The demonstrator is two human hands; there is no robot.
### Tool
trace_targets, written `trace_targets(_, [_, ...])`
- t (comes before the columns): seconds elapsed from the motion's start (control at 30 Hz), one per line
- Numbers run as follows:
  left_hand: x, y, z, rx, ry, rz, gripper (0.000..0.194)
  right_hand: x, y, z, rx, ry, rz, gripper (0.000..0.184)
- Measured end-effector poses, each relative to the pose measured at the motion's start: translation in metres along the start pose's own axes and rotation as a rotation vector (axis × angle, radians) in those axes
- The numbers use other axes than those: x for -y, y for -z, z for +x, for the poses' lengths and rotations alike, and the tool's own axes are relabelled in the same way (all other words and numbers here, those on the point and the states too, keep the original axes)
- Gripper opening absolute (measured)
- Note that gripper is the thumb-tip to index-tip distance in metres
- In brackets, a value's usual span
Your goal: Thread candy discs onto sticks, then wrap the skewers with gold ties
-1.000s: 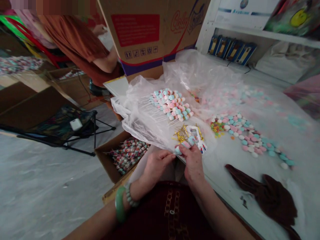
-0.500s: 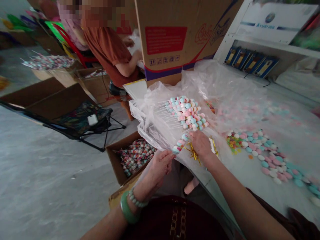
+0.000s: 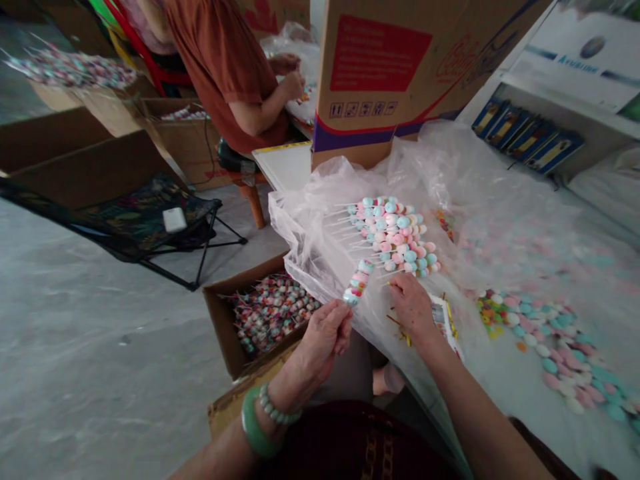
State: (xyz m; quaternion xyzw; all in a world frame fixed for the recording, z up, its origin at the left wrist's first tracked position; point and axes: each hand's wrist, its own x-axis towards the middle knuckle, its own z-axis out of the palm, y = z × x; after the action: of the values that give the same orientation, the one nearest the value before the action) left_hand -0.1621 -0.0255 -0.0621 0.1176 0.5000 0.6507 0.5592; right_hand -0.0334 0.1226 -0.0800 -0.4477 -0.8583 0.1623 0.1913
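Observation:
My left hand (image 3: 325, 333) is closed, pinching the lower end of a candy skewer (image 3: 358, 283) of pink, blue and white pieces, held tilted up to the right. My right hand (image 3: 413, 305) rests on the table just right of it, fingers curled by the sticks of a pile of candy skewers (image 3: 395, 233) lying on clear plastic sheeting (image 3: 320, 220); what it grips I cannot make out. Gold twist ties (image 3: 403, 333) and a small printed packet (image 3: 443, 319) lie under that hand.
Loose pastel candies (image 3: 540, 333) are scattered on the white table. A cardboard box of wrapped skewers (image 3: 270, 313) sits on the floor below. A large carton (image 3: 395, 67) stands behind. A person in an orange shirt (image 3: 225, 67) works at the far left. A folding stool (image 3: 150, 220) holds a white device.
My left hand has taken the skewer alone and lifted it slightly. My right hand let go of it and moved right toward the pile's sticks. The view shifted right and down.

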Motion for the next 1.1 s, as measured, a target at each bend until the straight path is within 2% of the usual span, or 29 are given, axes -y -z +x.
trace_targets(0.13, [0.002,-0.007,-0.005,-0.006,0.029,0.074,0.026,0.02,0.029,-0.037,0.039,-0.177,0.492,0.015])
trace_targets(0.23, [0.009,-0.014,-0.011,0.033,0.057,0.154,0.029,0.042,0.035,-0.063,0.018,-0.161,0.674,0.013])
trace_targets(0.37, [0.019,-0.024,-0.019,0.058,0.078,0.208,0.029,0.052,0.025,-0.084,-0.069,-0.098,0.624,0.016])
trace_targets(0.53, [0.031,-0.032,-0.026,0.137,0.079,0.232,0.03,0.037,0.021,-0.098,-0.113,-0.023,0.535,0.023])
trace_targets(0.73, [0.042,-0.041,-0.024,0.175,0.049,0.248,0.02,0.033,0.026,-0.111,-0.065,-0.027,0.352,0.031])
trace_targets(0.83, [0.041,-0.045,-0.023,0.143,0.019,0.259,0.028,0.037,0.022,-0.113,-0.19,-0.083,0.399,0.03])
trace_targets(0.93, [0.039,-0.047,-0.02,0.106,-0.014,0.228,0.032,0.04,0.017,-0.108,-0.298,-0.277,0.645,0.038])
trace_targets(0.97, [0.038,-0.046,-0.019,0.111,-0.012,0.204,0.033,0.041,0.016,-0.106,-0.266,-0.36,0.781,0.039])
trace_targets(1.03, [0.035,-0.041,-0.015,0.167,0.035,0.146,0.033,0.04,0.017,-0.101,-0.1,-0.495,1.046,0.034])
trace_targets(1.1, [0.032,-0.033,-0.01,0.287,0.145,0.097,0.033,0.04,0.02,-0.1,0.069,-0.539,1.19,0.031])
